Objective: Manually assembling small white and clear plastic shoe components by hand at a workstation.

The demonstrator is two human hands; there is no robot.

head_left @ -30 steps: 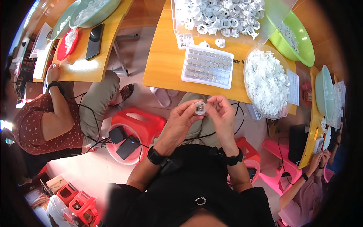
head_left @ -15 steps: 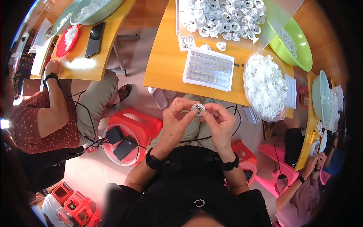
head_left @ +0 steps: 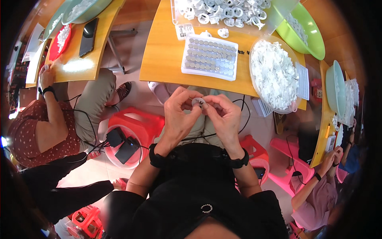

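Observation:
Between my two hands is a small round white plastic part (head_left: 198, 102) with dark and metallic bits inside. My left hand (head_left: 179, 113) pinches its left side, thumb below and fingers above. From the right, the fingertips of my right hand (head_left: 223, 117) close on its edge. Both hands are held in front of the table's near edge, above my lap. Just beyond them sits a white tray (head_left: 209, 75) with rows of round silver button cells. A round tub (head_left: 258, 89) heaped with small white plastic pieces stands to its right.
A clear bin (head_left: 174, 14) of white ring-shaped parts is at the back of the table (head_left: 153, 59). Beside it stands a lime-green basin (head_left: 318, 42). Red stools (head_left: 145, 123) flank me. Co-workers sit at tables (head_left: 89, 65) left and right.
My hands have shifted slightly up and left in the view, with the round part now tilted. The table also appears further left and up. Another person's dark-clad leg has appeared at lower left.

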